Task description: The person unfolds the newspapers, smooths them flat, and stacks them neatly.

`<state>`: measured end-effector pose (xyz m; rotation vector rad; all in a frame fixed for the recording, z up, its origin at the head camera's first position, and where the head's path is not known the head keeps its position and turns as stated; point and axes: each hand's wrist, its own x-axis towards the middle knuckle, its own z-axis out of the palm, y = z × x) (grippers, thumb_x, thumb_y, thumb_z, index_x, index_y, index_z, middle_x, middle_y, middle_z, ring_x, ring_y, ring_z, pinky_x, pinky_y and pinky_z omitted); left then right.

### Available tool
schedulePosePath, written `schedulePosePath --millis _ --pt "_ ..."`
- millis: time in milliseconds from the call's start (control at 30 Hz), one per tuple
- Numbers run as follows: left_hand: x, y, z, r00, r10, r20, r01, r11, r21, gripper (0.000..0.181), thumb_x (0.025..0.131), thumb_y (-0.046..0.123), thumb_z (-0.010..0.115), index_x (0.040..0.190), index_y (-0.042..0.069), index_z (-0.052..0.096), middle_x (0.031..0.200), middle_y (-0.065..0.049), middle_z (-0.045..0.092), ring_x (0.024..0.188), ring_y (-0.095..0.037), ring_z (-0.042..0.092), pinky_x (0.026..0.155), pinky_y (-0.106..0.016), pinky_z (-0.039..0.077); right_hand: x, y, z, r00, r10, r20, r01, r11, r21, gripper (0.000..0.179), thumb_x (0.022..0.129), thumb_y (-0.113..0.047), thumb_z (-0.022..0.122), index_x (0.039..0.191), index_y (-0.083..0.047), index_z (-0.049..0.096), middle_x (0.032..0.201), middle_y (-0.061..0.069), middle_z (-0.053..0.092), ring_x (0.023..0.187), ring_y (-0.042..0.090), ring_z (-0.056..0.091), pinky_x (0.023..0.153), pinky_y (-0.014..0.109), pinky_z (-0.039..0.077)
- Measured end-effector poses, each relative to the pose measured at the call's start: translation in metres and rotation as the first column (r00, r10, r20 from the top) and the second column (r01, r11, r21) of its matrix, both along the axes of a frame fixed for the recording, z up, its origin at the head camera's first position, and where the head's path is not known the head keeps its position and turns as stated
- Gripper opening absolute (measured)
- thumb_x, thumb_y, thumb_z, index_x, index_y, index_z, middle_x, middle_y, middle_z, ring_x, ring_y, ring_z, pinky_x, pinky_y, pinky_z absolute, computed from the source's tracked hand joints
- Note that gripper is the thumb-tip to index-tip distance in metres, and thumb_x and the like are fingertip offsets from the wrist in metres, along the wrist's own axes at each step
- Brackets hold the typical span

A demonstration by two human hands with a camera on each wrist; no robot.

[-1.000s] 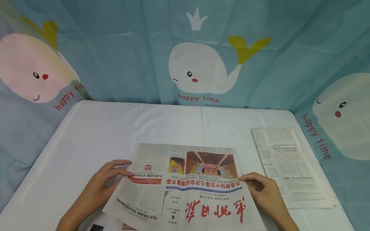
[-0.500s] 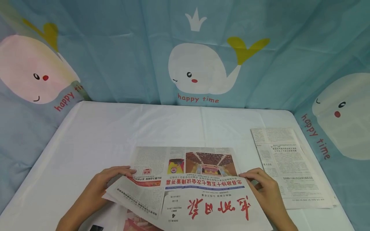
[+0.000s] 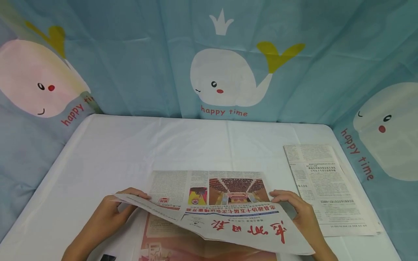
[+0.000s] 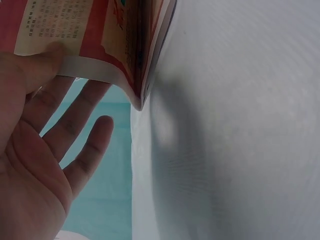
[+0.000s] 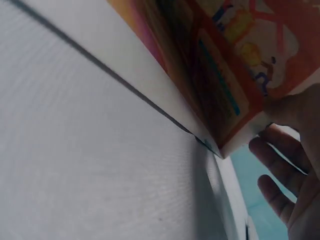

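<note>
A folded newspaper (image 3: 235, 212) with red headline characters lies before me, upside down from my side. Its near flap is raised off the table and bowed, and a reddish printed page (image 3: 183, 246) shows underneath. At the left edge my left hand (image 3: 109, 214) pinches the sheets. The left wrist view has that thumb on the printed inner page (image 4: 95, 30), the little finger extended. My right hand (image 3: 302, 214) grips the right edge; in the right wrist view its thumb presses the colourful inner page (image 5: 235, 75) near a corner.
Another stack of folded newspapers (image 3: 330, 192) lies on the white-covered table (image 3: 196, 143) at the right. A small dark object (image 3: 107, 257) is at the near left edge. A blue curtain with whale prints (image 3: 228, 78) hangs behind the table.
The newspaper's near flap has come up toward the far side, its left part most, uncovering the reddish page below. Both hands keep their places at the side edges. The stack at right stays put.
</note>
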<state>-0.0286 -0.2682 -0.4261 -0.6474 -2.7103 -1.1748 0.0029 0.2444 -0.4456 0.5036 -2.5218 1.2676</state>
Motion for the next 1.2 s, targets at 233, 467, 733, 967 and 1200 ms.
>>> schedulePosePath --millis 233,467,733,967,1200 --pt "-0.004 0.007 0.001 0.998 0.005 -0.06 -0.005 1.0 0.008 0.05 0.081 -0.013 0.082 0.115 0.023 0.075 0.108 0.007 0.08 0.107 0.007 0.071 0.099 -0.003 0.045 0.001 -0.006 0.004 0.986 -0.153 -0.069 0.152 0.988 -0.009 0.045 0.074 0.021 0.081 0.112 -0.003 0.073 0.112 0.0 0.079 0.118 -0.012 0.065 0.105 0.005 0.043" --pt "-0.005 0.014 0.002 0.996 0.073 -0.048 -0.072 0.997 0.02 0.035 0.086 -0.008 0.081 0.114 0.011 0.071 0.098 0.002 0.082 0.086 0.003 0.075 0.079 -0.008 0.055 -0.001 -0.008 0.007 0.969 -0.235 -0.081 0.235 0.972 -0.005 0.025 0.081 0.014 0.08 0.099 -0.002 0.072 0.092 0.008 0.08 0.09 -0.01 0.071 0.086 0.005 0.052" --pt "-0.019 0.017 0.018 0.997 0.073 0.019 -0.073 0.997 -0.007 0.037 0.09 0.005 0.083 0.122 0.016 0.069 0.101 0.006 0.081 0.089 0.001 0.075 0.083 -0.009 0.055 -0.011 -0.009 0.021 0.98 -0.192 -0.061 0.188 0.98 -0.059 0.026 0.082 0.019 0.078 0.1 0.002 0.07 0.088 0.01 0.076 0.084 -0.007 0.071 0.072 0.013 0.059" --pt "-0.042 0.023 0.031 0.991 0.05 0.127 -0.04 0.996 -0.075 0.052 0.094 0.02 0.082 0.142 0.017 0.062 0.122 0.0 0.079 0.105 -0.006 0.076 0.089 -0.017 0.057 -0.037 -0.009 0.036 0.977 -0.214 0.0 0.214 0.975 -0.061 0.013 0.092 0.008 0.075 0.101 0.002 0.07 0.091 0.01 0.075 0.08 -0.001 0.07 0.073 0.011 0.057" --pt "-0.074 0.031 0.041 0.976 0.086 0.202 -0.073 0.995 -0.068 0.046 0.098 0.024 0.078 0.138 0.007 0.062 0.118 -0.013 0.078 0.095 -0.024 0.076 0.073 -0.022 0.059 -0.071 -0.01 0.038 0.955 -0.293 0.047 0.293 0.956 -0.001 0.013 0.1 -0.01 0.073 0.11 -0.002 0.07 0.096 0.011 0.076 0.082 -0.011 0.063 0.063 0.011 0.053"
